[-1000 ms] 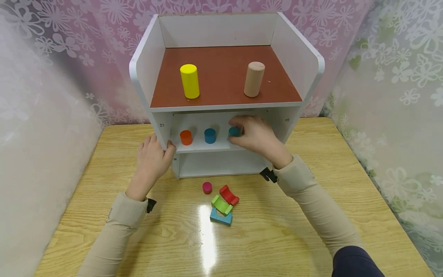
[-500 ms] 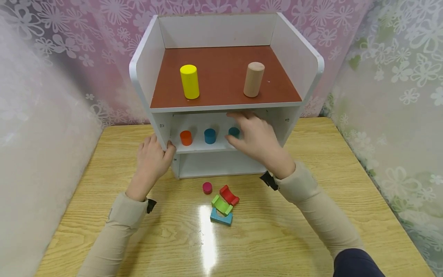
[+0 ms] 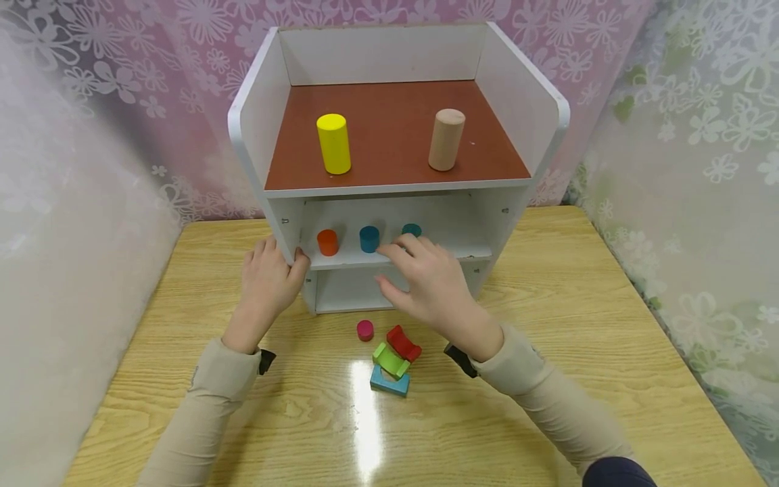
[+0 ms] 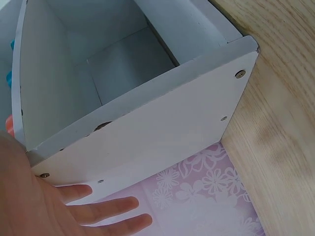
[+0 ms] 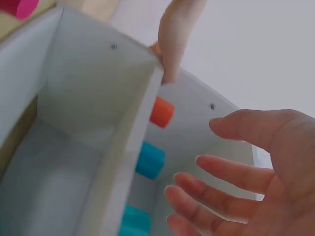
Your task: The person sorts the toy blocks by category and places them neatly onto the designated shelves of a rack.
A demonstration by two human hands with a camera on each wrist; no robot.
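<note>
My left grip [image 3: 269,274] on the shelf unit [image 3: 380,128], my right grip [image 3: 429,283] apart

I have a glossy wood-grain worktop [image 3: 298,426] carrying the white unit with its red-brown top. The left grip is clamped on its left side panel, thumb round the front edge. The right grip is before the middle shelf, thumb and fingers spread. Upright on top I see a tall yellow cylinder [image 3: 334,143] and a tall bare-wood cylinder [image 3: 447,140]. On the worktop, close together, lie scooped blocks: red block [image 3: 404,343], green block [image 3: 391,360], light-blue block [image 3: 389,384]. Along the middle shelf stand three short, flat-topped cylinders: orange cylinder [image 3: 327,242] at left, blue cylinder [image 3: 369,239] between, teal cylinder [image 3: 411,229] at right, partly hidden behind the right grip from my head view. Near the blocks sits a small pink disc [image 3: 365,331].
</note>
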